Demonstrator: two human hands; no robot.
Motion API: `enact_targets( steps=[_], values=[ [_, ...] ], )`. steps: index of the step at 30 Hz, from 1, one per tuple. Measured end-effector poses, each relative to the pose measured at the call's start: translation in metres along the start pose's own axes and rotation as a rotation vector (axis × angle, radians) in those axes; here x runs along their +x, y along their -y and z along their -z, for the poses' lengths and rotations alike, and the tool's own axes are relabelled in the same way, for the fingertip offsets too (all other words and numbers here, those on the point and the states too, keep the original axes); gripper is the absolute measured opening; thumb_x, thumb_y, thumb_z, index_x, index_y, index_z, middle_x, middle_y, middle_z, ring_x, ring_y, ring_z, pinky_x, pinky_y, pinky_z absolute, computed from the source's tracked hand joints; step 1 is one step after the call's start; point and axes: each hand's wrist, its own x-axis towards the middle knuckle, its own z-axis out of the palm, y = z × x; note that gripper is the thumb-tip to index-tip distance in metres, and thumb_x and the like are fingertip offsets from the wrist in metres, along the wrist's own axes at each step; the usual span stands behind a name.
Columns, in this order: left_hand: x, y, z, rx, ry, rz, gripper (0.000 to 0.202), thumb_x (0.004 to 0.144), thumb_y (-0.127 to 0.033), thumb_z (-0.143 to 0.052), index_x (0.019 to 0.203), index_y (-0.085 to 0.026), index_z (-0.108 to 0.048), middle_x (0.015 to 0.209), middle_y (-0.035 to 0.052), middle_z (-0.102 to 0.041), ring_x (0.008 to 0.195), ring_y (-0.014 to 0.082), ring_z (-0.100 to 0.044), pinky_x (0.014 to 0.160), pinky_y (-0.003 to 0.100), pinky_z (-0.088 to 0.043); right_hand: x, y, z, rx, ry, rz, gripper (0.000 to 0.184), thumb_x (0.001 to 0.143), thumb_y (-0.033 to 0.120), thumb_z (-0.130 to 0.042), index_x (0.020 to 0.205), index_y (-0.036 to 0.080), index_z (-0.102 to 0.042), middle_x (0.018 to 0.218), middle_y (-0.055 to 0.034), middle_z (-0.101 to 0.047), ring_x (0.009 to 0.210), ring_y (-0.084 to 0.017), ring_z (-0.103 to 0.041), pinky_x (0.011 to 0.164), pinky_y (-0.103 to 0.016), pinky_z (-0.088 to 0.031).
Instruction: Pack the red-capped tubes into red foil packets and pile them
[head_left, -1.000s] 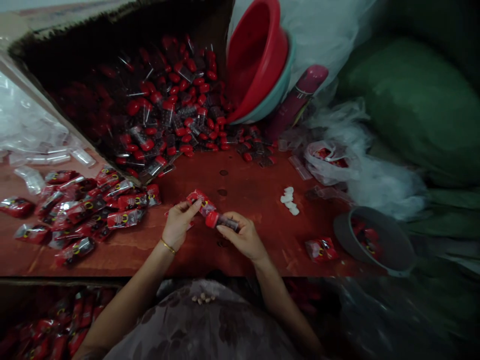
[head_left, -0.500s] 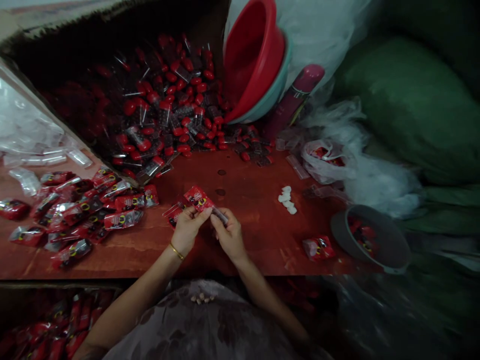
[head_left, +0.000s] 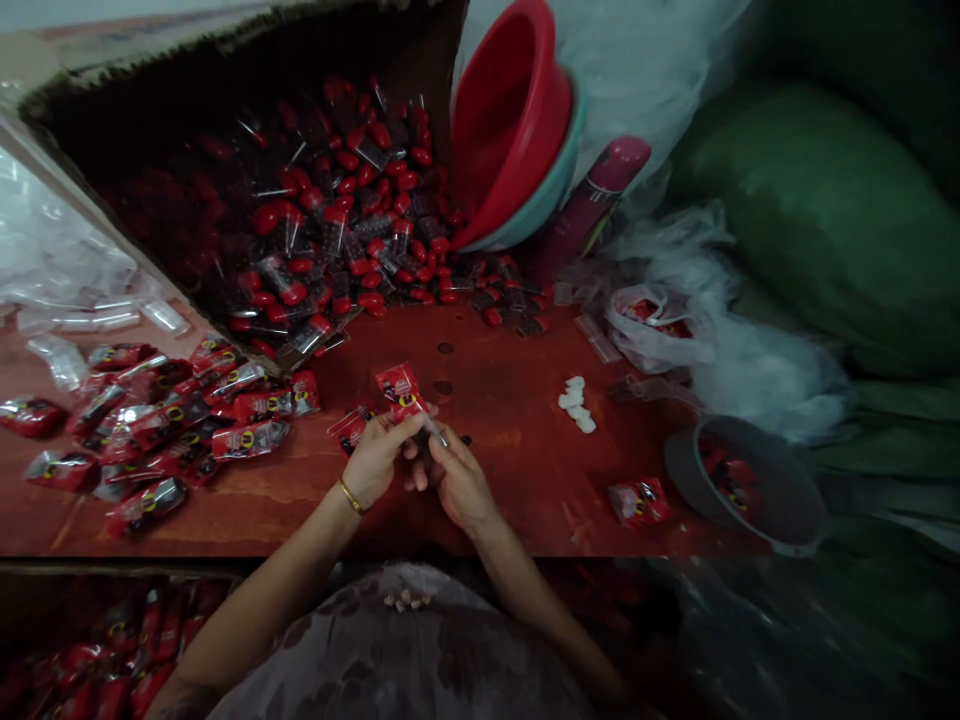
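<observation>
Pinched in my left hand (head_left: 375, 455) is a small red printed plastic packet (head_left: 400, 388), its red part pointing away from me. My right hand (head_left: 459, 478) is closed at the packet's clear lower end, thumb on top; what lies under its fingers is hidden. Just behind my left hand, another red packet (head_left: 350, 428) lies flat on the table. To the left is a pile of filled red packets (head_left: 161, 415), their clear ends shiny.
A cardboard box (head_left: 127, 235) on its side spills red-capped clear pieces (head_left: 360, 220). Red and teal basins (head_left: 517, 130), a pink spray can (head_left: 592, 200) and plastic bags (head_left: 750, 350) stand behind. On the right are white bits (head_left: 576, 405), a packet (head_left: 639, 502) and a grey bowl (head_left: 697, 485).
The packet has turned more upright, its red end now pointing away from me. My right hand's fingers have shifted lower under its clear end. The view has moved slightly.
</observation>
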Motion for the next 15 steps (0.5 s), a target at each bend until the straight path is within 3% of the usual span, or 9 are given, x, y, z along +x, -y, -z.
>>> enact_targets(
  steps=[2,5,7,9,12,15],
  values=[
    [0.000,0.005,-0.003,-0.031,-0.035,-0.055,0.045,0.063,-0.048,-0.071,0.091,-0.013,-0.067,0.044,-0.0070,-0.046,0.030,0.0078,-0.043,0.026,0.019,-0.034,-0.001,0.001,0.002,-0.069,0.012,0.039,0.025,0.086,0.045,-0.048,0.094,0.022,-0.049,0.075,0.0029,-0.057,0.044,-0.006,-0.048,0.047,-0.022,-0.044],
    [0.000,0.016,-0.007,-0.038,-0.067,-0.104,0.043,0.059,-0.050,-0.074,0.080,-0.013,-0.067,0.050,-0.0058,-0.050,0.033,0.0042,-0.040,0.027,0.016,-0.034,-0.001,0.001,0.005,-0.207,-0.082,0.108,0.025,0.088,0.046,-0.047,0.089,0.021,-0.050,0.068,0.0048,-0.054,0.045,-0.006,-0.049,0.046,-0.019,-0.042],
    [-0.001,0.019,-0.008,-0.033,-0.070,-0.109,0.040,0.056,-0.049,-0.076,0.070,-0.013,-0.065,0.048,-0.0070,-0.047,0.033,0.0031,-0.038,0.028,0.015,-0.033,-0.001,0.001,0.005,-0.248,-0.106,0.120,0.026,0.089,0.046,-0.045,0.086,0.021,-0.049,0.064,0.0054,-0.053,0.045,-0.007,-0.049,0.045,-0.019,-0.042],
    [-0.002,0.016,-0.007,-0.024,-0.052,-0.088,0.037,0.058,-0.048,-0.075,0.065,-0.013,-0.063,0.043,-0.0083,-0.040,0.034,0.0041,-0.036,0.028,0.016,-0.036,-0.001,0.002,0.005,-0.240,-0.048,0.107,0.027,0.089,0.047,-0.044,0.086,0.021,-0.049,0.066,0.0048,-0.055,0.045,-0.007,-0.050,0.044,-0.019,-0.042],
    [-0.005,0.006,-0.004,-0.015,-0.037,-0.076,0.037,0.063,-0.048,-0.071,0.073,-0.013,-0.066,0.044,-0.0071,-0.041,0.036,0.0059,-0.036,0.029,0.019,-0.039,-0.001,0.005,0.005,-0.217,0.049,0.102,0.027,0.087,0.048,-0.047,0.085,0.021,-0.051,0.071,0.0030,-0.060,0.046,-0.007,-0.052,0.048,-0.020,-0.044],
    [-0.008,0.003,-0.005,-0.020,-0.021,-0.079,0.038,0.063,-0.046,-0.072,0.081,-0.012,-0.068,0.046,-0.0063,-0.044,0.039,0.0064,-0.037,0.032,0.020,-0.041,0.000,0.006,0.007,-0.257,0.015,0.114,0.029,0.083,0.048,-0.053,0.078,0.020,-0.053,0.066,0.0026,-0.062,0.043,-0.007,-0.052,0.045,-0.020,-0.042]
  ],
)
